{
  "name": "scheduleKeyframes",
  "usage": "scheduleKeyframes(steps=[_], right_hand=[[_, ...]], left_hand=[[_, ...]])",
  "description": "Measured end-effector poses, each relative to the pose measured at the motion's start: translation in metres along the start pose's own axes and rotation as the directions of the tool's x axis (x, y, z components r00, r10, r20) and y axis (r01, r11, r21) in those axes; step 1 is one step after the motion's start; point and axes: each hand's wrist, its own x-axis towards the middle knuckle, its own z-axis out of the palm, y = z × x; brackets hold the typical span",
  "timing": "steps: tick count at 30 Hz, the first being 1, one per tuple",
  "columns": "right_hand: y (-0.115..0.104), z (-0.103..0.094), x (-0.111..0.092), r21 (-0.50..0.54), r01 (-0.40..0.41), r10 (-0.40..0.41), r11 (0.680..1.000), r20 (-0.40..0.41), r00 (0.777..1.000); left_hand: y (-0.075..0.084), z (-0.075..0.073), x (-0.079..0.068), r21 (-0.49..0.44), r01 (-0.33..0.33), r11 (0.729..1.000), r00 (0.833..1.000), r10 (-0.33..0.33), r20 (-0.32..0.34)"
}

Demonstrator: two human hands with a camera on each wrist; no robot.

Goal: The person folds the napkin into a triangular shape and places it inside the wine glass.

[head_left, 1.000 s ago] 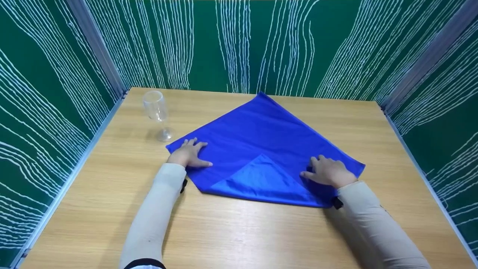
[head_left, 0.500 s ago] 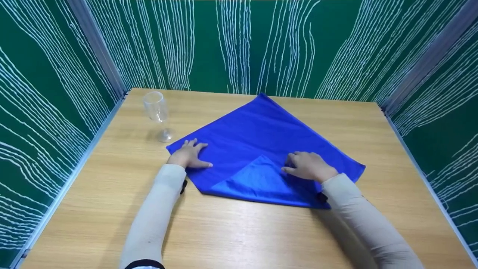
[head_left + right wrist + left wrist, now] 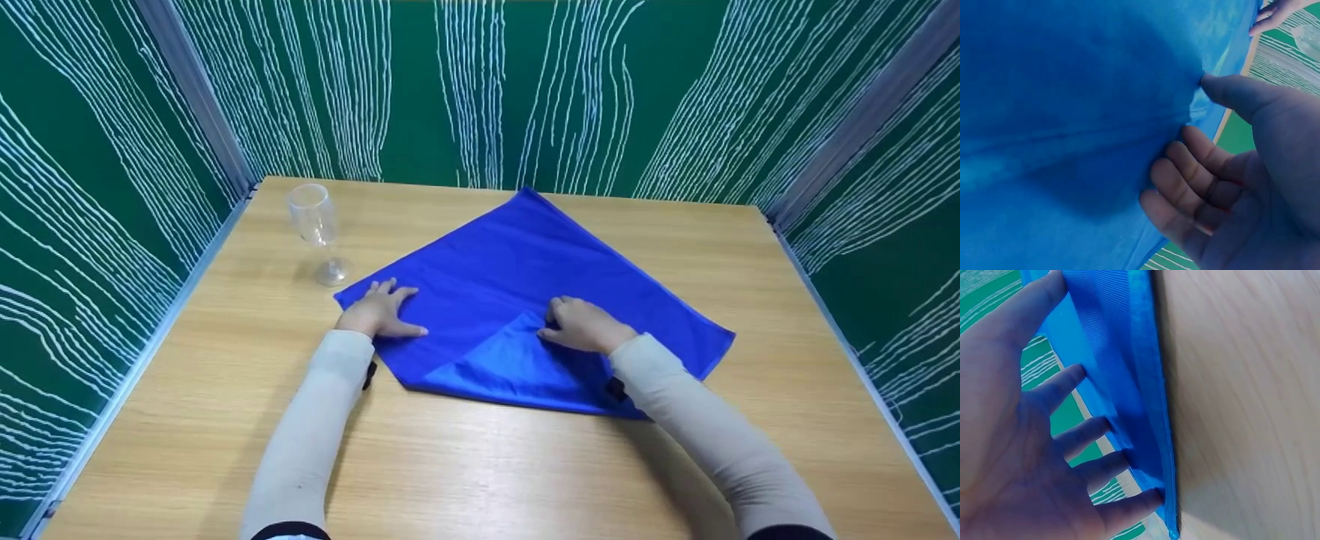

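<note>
A blue cloth (image 3: 487,262) lies on the table, its near corner folded up into a shinier triangular flap (image 3: 495,367). My left hand (image 3: 379,311) rests on the cloth's left corner with its fingers spread; in the left wrist view its fingertips (image 3: 1103,424) touch the fabric by the hemmed edge. My right hand (image 3: 585,326) is on the flap's right slanting edge, near its tip. In the right wrist view its fingers (image 3: 1168,180) are loosely bent against the cloth, the thumb apart from them; no fabric shows pinched between them.
A clear stemmed glass (image 3: 315,225) stands upright at the back left, close to the cloth's left corner. The wooden table (image 3: 480,472) is walled at the back and sides by green panels (image 3: 409,90) with white wavy lines.
My right hand has slid left over the cloth, from its right part to near the flap's tip. The left hand, the cloth and the glass stay in place.
</note>
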Motion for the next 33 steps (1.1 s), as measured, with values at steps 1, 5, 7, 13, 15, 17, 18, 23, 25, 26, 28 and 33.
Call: scheduleKeyframes(steps=[1,5,7,13,15,17,18,23,25,26,28,33], right_hand=[[0.0,0.001,0.002,0.022,-0.008,0.008,1.0,0.011,1.0],[0.0,0.002,0.006,0.069,-0.044,0.04,0.997,0.06,0.997],[0.0,0.001,0.007,0.079,-0.045,0.039,0.996,0.076,0.996],[-0.002,0.0,0.007,0.087,-0.026,0.018,0.996,0.089,0.996],[-0.002,0.001,0.006,0.077,-0.01,0.005,0.997,0.072,0.997],[0.0,0.001,0.006,0.066,-0.002,-0.002,0.998,0.06,0.998],[0.001,0.002,0.006,0.062,0.003,-0.006,0.998,0.054,0.999],[0.002,0.003,0.007,0.058,0.017,-0.02,0.998,0.054,0.998],[0.002,0.002,0.007,0.059,0.017,-0.021,0.998,0.058,0.998],[0.002,0.002,0.007,0.064,0.013,-0.017,0.998,0.063,0.998],[0.002,0.002,0.007,0.065,0.013,-0.017,0.998,0.066,0.998],[0.001,0.002,0.007,0.082,-0.005,-0.001,0.997,0.076,0.997]], left_hand=[[0.0,0.0,0.0,0.0,-0.002,1.0,1.0,0.002,-0.002],[0.0,0.0,-0.001,-0.007,-0.005,1.0,1.0,0.005,-0.009],[0.0,-0.001,-0.002,-0.015,-0.009,1.0,1.0,0.009,-0.01],[-0.008,-0.005,-0.007,-0.031,-0.043,0.999,0.999,0.042,-0.022],[-0.013,-0.006,-0.008,-0.031,-0.062,0.998,0.997,0.06,-0.039],[-0.019,-0.008,-0.009,-0.032,-0.075,0.997,0.996,0.073,-0.06],[-0.022,-0.009,-0.01,-0.036,-0.076,0.996,0.995,0.073,-0.065],[-0.038,-0.013,-0.019,-0.048,-0.055,0.997,0.995,0.051,-0.086],[-0.044,-0.015,-0.023,-0.057,-0.037,0.998,0.995,0.032,-0.091],[-0.046,-0.017,-0.024,-0.063,-0.031,0.998,0.995,0.025,-0.093],[-0.05,-0.019,-0.028,-0.069,-0.02,0.997,0.995,0.013,-0.097],[-0.057,-0.02,-0.032,-0.08,-0.013,0.997,0.994,0.004,-0.112]])
